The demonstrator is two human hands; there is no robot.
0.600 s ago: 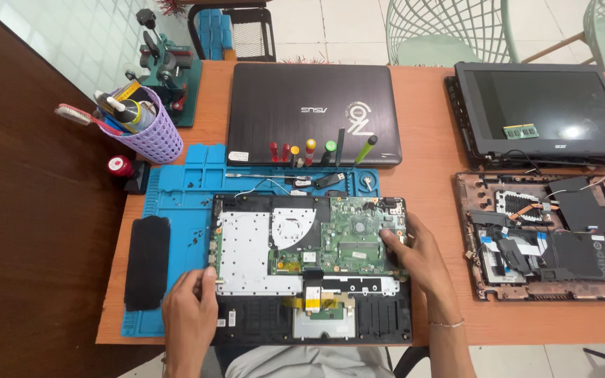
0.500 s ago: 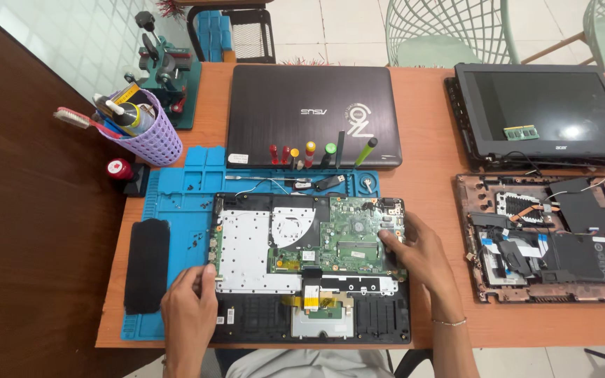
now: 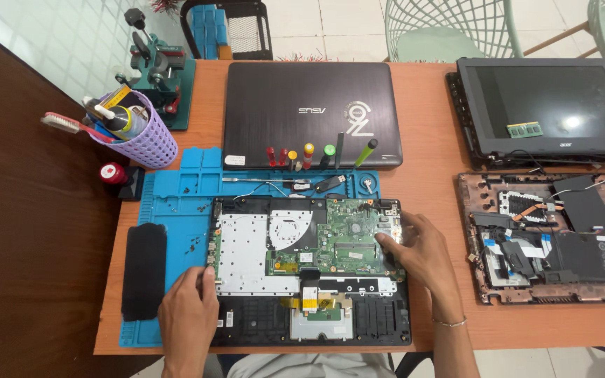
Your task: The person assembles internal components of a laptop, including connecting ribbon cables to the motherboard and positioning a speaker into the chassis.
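I am working on the opened laptop base (image 3: pixel 309 269), which is lying on the blue repair mat (image 3: pixel 176 210) at the near edge of the orange table (image 3: pixel 428 175). My left hand (image 3: pixel 189 311) is resting at the base's 8 o'clock corner, fingers loosely curled on the frame, holding nothing. My right hand (image 3: pixel 418 255) is sitting at 3 o'clock, fingertips pressing the green motherboard (image 3: pixel 348 234) near its right edge, grasping nothing. At 12 o'clock a closed dark laptop (image 3: pixel 309 112) is lying behind a row of screwdrivers (image 3: pixel 309 155). At 3 o'clock a second stripped chassis (image 3: pixel 547 234) is lying well apart.
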